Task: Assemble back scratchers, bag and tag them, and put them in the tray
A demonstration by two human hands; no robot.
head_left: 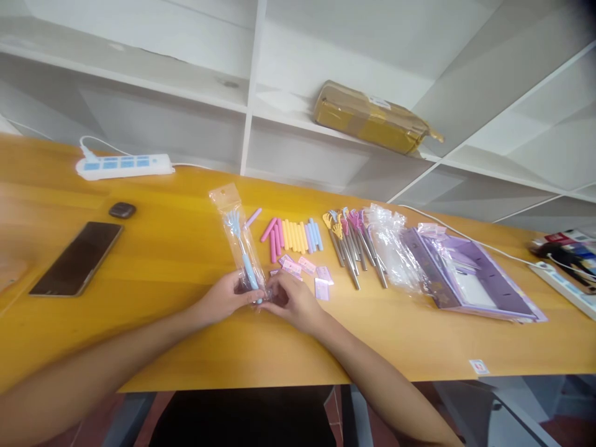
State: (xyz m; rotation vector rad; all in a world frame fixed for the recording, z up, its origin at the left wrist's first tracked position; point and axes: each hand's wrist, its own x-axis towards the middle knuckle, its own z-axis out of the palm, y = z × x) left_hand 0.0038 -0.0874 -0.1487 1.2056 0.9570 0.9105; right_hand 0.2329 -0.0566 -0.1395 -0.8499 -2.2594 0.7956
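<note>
The head view shows a light-blue back scratcher with a hand-shaped head (246,253) inside a clear plastic sleeve (226,197), slanting up and away from both hands; the left hand (230,298) pinches its lower end, the right hand (294,302) pinches the sleeve's bottom corner.

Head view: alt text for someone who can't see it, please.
A person's bare left hand and right hand hold a clear plastic sleeve containing a light-blue, hand-tipped scratcher above a yellow wooden desk. Beyond lie pink, yellow, purple and blue tubes and small printed cards; farther right are hand-tipped metal rods, clear plastic bags and an open purple box.
</note>
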